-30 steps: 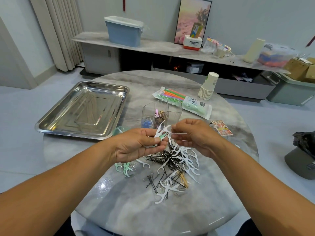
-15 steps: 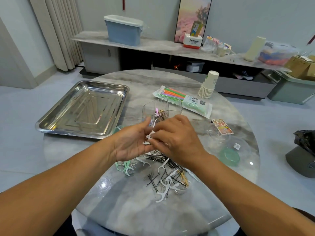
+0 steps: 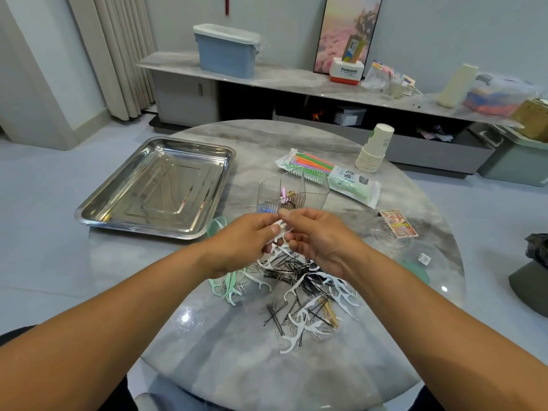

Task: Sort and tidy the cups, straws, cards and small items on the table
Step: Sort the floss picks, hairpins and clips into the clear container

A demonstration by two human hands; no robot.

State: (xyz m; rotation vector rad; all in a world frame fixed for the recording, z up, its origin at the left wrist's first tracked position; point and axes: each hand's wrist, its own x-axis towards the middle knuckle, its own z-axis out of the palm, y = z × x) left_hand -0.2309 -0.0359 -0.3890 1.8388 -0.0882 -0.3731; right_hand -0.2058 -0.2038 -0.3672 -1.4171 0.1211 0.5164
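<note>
Farthest left, the rectangular stainless-steel tray [image 3: 154, 185] holds nothing that can be made out, so no sorting has reached it. Just beside its near right corner, the left hand [image 3: 243, 241] pinches a small bunch of white plastic floss picks [image 3: 278, 229], and the right hand [image 3: 320, 241] closes its fingertips on the same bunch from the other side (which hand bears the load cannot be told). Behind the hands stands the clear ribbed plastic organiser cup [image 3: 292, 192] with a few small coloured items already inside. Below the hands the mixed heap of black hairpins and white floss picks [image 3: 305, 289] is still large, with a few mint-green floss picks [image 3: 226, 287] at its left edge. To the right, the packet of coloured straws [image 3: 326, 173], the stack of paper cups [image 3: 375, 149] and the printed card box [image 3: 397, 223] lie apart, seemingly untouched. I judge the task barely begun: most sorting remains.
</note>
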